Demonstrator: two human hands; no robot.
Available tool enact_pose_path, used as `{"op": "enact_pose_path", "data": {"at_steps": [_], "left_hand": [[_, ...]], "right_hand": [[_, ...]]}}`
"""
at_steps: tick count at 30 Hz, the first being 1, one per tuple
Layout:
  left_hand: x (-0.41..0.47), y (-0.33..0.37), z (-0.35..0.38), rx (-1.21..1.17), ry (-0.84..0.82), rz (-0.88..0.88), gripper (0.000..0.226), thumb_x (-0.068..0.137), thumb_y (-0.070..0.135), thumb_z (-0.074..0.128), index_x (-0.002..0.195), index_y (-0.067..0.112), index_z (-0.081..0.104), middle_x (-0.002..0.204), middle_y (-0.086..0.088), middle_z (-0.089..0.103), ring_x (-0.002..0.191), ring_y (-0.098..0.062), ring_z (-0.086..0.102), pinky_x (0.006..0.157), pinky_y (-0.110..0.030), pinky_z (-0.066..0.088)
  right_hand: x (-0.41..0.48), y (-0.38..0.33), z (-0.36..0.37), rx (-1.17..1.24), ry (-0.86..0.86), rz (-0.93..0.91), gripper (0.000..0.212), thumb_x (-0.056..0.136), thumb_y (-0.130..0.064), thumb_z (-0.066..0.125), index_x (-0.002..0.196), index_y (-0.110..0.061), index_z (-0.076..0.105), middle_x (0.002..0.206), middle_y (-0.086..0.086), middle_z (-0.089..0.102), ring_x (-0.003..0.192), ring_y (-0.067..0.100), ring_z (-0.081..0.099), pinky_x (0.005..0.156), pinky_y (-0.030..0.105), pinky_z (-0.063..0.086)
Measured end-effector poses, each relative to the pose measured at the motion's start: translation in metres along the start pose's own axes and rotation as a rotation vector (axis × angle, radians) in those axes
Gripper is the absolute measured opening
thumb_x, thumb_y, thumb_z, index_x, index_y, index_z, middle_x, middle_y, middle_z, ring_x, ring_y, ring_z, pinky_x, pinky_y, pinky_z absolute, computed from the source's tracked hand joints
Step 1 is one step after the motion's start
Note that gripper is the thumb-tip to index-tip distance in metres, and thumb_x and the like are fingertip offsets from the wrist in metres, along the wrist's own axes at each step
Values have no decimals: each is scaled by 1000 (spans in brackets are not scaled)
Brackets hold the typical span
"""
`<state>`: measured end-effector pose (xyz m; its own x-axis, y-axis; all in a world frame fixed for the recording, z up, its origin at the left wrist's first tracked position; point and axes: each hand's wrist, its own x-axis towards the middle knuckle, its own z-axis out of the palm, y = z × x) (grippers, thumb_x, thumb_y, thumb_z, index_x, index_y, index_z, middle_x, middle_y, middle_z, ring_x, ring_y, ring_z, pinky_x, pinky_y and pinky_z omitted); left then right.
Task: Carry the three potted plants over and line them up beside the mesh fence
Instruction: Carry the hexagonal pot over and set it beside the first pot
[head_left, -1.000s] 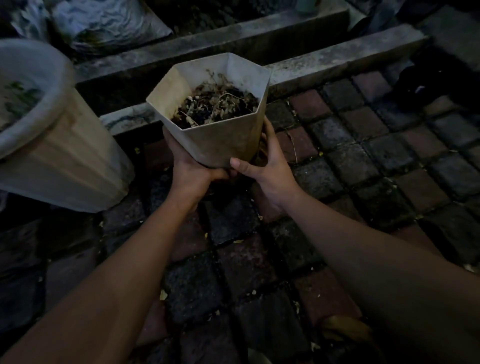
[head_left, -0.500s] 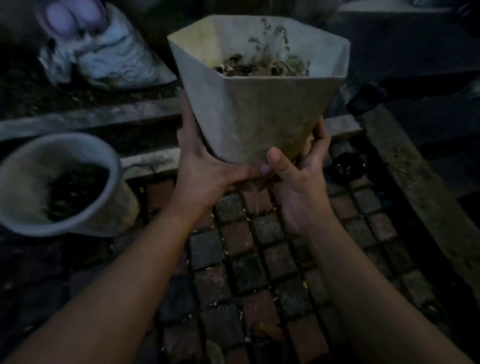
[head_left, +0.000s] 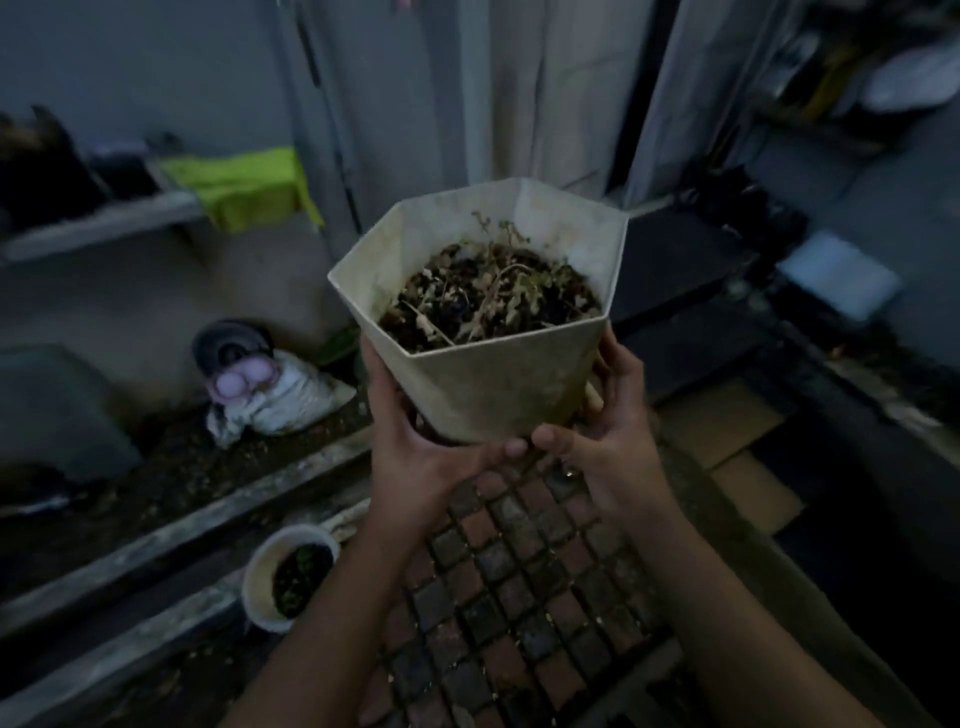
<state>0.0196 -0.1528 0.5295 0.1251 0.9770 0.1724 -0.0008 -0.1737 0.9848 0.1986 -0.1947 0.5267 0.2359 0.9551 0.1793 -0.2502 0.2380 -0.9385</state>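
The step in hand is the carry of one plant. A pale hexagonal pot (head_left: 498, 384) holding dark soil and a dry, straggly plant sits raised in the centre of the frame, clear of the ground. The left hand (head_left: 415, 457) and right hand (head_left: 613, 441) cup its narrow base from either side. The fingers (head_left: 379, 379) of both hands are wrapped up the pot's walls, and the thumbs nearly meet at the front.

A round white pot (head_left: 260, 587) with a small green plant stands at lower left on a concrete kerb (head_left: 156, 540) beside the red-and-grey brick paving (head_left: 519, 571), so it is not yet moved. A third pot is not in view.

The mesh fence cannot be made out. The upper frame is dim and blurred, and it may lie beyond the lime-green cloth (head_left: 244, 187) or off frame.

The next move calls for holding the pot level so the loose soil does not spill. The fence line then has to be found and the pot set down upright beside it, with room left for two more.
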Motion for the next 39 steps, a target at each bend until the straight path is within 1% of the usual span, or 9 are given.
{"op": "enact_pose_path", "data": {"at_steps": [5,10,13,16,21,25,31,36,39], "left_hand": [[-15,116,25,-58,-62,159,156,29,29,102,157,-3,20,156,-15,44,123,20,53,89,0,47],[-30,175,32,-186,-271,239,157,31,32,105,161,10,21,149,1,55,127,-3,62,89,-14,57],[-43,201,27,-233,-428,286,159,30,52,103,162,19,20,149,3,57,131,-13,62,100,-40,60],[-60,224,24,-249,-613,292,162,31,61,100,163,24,14,153,3,53,136,-17,58,106,-49,56],[-120,274,34,-317,-918,409,151,44,53,99,160,51,3,165,10,35,145,-14,49,108,-47,54],[-198,308,50,-459,-1145,453,137,56,43,91,156,61,-1,162,32,30,140,4,49,107,-34,56],[-361,338,86,-644,-1451,359,138,54,32,88,164,41,4,164,7,41,133,-5,60,98,-28,60],[-531,357,97,-775,-1722,314,135,59,18,91,163,43,9,164,12,39,135,-1,57,92,-15,56],[-630,368,95,-837,-1877,244,132,58,28,89,163,41,10,164,9,41,141,-10,54,100,-24,56]], "right_hand": [[-28,-115,9,-52,78,-211,86,60,-32,97,133,-34,53,159,15,34,133,26,48,94,41,54],[-77,-185,30,-285,316,-431,101,64,-57,89,149,-37,37,159,-7,39,145,11,43,105,39,52],[-119,-211,51,-340,362,-516,96,72,-47,84,150,-43,28,151,-31,45,142,-1,44,104,29,51],[-162,-228,69,-353,508,-573,97,67,-50,90,146,-61,34,159,-23,38,145,9,43,103,43,54],[-251,-263,94,-458,823,-681,94,57,-57,92,136,-70,42,153,-31,43,141,2,47,100,32,54],[-338,-290,111,-605,1051,-748,95,61,-67,86,139,-73,32,164,-12,34,148,12,40,110,45,50],[-511,-328,124,-909,1442,-703,90,63,-76,78,135,-79,24,166,-18,23,153,7,27,121,49,35],[-677,-341,148,-977,1700,-734,84,69,-65,82,138,-72,34,166,-17,26,155,9,21,123,52,29],[-771,-348,170,-1008,1841,-785,83,67,-55,88,138,-64,46,164,-8,34,153,14,30,119,56,35]]}}
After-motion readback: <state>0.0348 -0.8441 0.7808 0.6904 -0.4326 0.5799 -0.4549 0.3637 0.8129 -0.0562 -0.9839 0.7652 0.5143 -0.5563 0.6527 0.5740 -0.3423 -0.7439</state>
